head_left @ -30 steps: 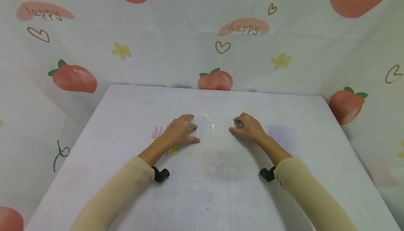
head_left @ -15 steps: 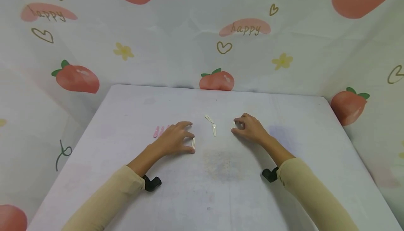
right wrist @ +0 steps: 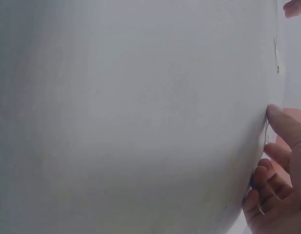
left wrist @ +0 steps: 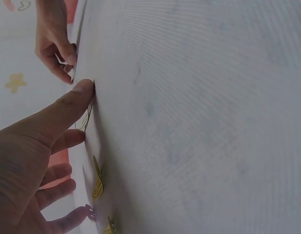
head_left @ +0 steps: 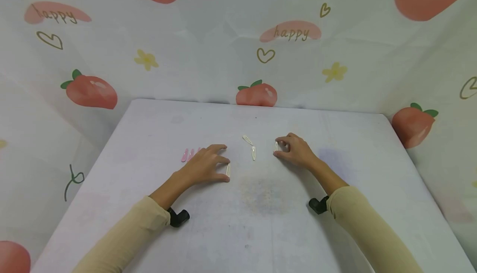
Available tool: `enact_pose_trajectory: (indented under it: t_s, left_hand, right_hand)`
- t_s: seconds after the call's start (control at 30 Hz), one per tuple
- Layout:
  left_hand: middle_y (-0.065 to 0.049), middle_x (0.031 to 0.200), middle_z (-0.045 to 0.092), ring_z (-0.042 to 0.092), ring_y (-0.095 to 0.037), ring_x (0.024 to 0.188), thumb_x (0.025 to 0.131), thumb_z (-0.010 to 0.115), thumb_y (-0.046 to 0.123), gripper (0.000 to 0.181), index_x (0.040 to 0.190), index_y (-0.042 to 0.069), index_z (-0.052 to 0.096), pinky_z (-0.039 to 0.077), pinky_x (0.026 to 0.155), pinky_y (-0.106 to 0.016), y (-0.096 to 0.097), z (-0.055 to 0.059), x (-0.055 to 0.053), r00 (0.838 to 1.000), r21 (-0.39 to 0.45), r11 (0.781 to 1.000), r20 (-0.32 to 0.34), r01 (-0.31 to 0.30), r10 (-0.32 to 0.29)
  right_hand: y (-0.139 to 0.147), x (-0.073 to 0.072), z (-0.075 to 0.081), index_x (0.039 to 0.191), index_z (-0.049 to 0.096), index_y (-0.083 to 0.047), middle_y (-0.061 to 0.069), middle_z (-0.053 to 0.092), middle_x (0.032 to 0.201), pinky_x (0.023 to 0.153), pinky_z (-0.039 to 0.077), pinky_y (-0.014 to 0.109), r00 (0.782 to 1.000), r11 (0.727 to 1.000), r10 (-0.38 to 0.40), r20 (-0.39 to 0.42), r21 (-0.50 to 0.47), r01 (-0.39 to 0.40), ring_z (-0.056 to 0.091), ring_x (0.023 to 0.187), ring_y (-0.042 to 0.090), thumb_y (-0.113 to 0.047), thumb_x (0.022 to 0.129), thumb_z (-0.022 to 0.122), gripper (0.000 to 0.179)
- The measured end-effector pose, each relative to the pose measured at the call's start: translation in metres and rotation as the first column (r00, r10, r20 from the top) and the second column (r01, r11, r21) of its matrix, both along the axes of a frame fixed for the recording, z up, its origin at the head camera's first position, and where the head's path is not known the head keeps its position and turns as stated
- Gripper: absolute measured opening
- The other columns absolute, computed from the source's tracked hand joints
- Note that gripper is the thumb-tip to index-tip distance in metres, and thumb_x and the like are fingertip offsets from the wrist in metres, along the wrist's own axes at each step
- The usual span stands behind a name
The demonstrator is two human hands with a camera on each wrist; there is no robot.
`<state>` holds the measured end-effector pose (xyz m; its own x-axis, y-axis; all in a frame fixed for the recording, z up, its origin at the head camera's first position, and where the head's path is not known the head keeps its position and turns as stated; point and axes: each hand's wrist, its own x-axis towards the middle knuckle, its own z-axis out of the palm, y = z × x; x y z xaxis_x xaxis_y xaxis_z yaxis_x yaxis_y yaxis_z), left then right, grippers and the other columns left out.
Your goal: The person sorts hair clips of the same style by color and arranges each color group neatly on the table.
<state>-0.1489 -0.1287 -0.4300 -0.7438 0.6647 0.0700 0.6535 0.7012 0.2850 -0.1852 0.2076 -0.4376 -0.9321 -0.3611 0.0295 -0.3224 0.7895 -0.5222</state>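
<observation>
My left hand (head_left: 206,166) pinches a white snap hair clip (head_left: 228,170) lengthwise between thumb and index finger, low over the table. The other left fingers are spread. Further right, a second white hair clip (head_left: 276,146) is held by its ends between the thumb and index finger of my right hand (head_left: 295,150). That hand's remaining fingers are curled, with a thin pale edge (right wrist: 261,208) showing among them in the right wrist view; what it is I cannot tell. Between the hands lie two white clips, one slanted (head_left: 247,140) and one nearly straight (head_left: 254,153).
Pink hair clips (head_left: 184,155) lie in a row beyond the left hand, partly covered by it. Beneath the left hand are yellow clips (left wrist: 98,180), seen in the left wrist view. The white table (head_left: 257,231) meets a printed cloth backdrop (head_left: 208,57) at its far edge.
The left hand has moved nearer the person and slightly left with its clip, covering the yellow clips in the head view. Over the last half second both hands are almost still.
</observation>
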Motion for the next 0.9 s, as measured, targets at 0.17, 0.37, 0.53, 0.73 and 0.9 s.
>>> enact_pose_trajectory:
  t_s: [0.17,0.37,0.53,0.73,0.9]
  left_hand:
    - [-0.017,0.139,0.054,0.048,-0.033,0.132,0.074,0.083,0.051,0.054,0.111,0.013,0.077,0.047,0.093,-0.051,0.0,-0.001,-0.001,1.0,0.005,1.0,0.007,0.005,-0.005]
    - [-0.015,0.139,0.055,0.049,-0.033,0.13,0.074,0.082,0.053,0.056,0.112,0.012,0.076,0.047,0.095,-0.051,0.004,0.001,-0.005,1.0,0.027,0.999,0.013,-0.019,0.018]
    - [-0.015,0.141,0.054,0.049,-0.033,0.132,0.082,0.079,0.045,0.051,0.12,0.011,0.073,0.047,0.098,-0.051,0.023,0.002,-0.02,0.999,0.019,0.999,0.045,-0.029,0.028]
    - [-0.016,0.15,0.044,0.04,-0.033,0.139,0.09,0.074,0.034,0.052,0.138,0.018,0.062,0.04,0.105,-0.054,0.052,0.007,-0.04,0.989,-0.028,1.0,0.148,0.0,0.004]
    - [-0.017,0.156,0.036,0.03,-0.032,0.145,0.094,0.07,0.027,0.049,0.142,0.024,0.057,0.036,0.107,-0.058,0.069,0.01,-0.049,0.985,-0.109,0.992,0.167,0.055,-0.036]
  right_hand:
    - [0.0,-0.002,-0.002,0.125,0.067,-0.002,0.011,0.059,0.097,0.065,0.041,0.033,1.0,1.0,-0.012,0.016,0.004,0.012,0.051,0.076,0.02,-0.026,0.084,0.081,0.049]
    - [0.0,-0.004,-0.002,0.124,0.068,-0.001,0.011,0.059,0.097,0.066,0.041,0.033,1.0,1.0,-0.011,0.026,-0.004,0.011,0.051,0.077,0.021,-0.025,0.083,0.082,0.05]
    - [0.001,-0.004,-0.001,0.123,0.068,0.0,0.011,0.058,0.095,0.066,0.041,0.033,1.0,1.0,0.0,0.02,0.002,0.0,0.051,0.077,0.021,-0.025,0.083,0.082,0.049]
    - [0.0,-0.003,-0.001,0.123,0.068,0.0,0.011,0.058,0.095,0.066,0.041,0.033,1.0,1.0,-0.003,0.027,0.0,0.003,0.051,0.077,0.021,-0.026,0.083,0.082,0.049]
    - [-0.001,-0.004,0.0,0.123,0.068,-0.001,0.011,0.058,0.095,0.066,0.041,0.033,1.0,1.0,-0.002,0.024,-0.003,0.002,0.051,0.076,0.021,-0.027,0.083,0.082,0.049]
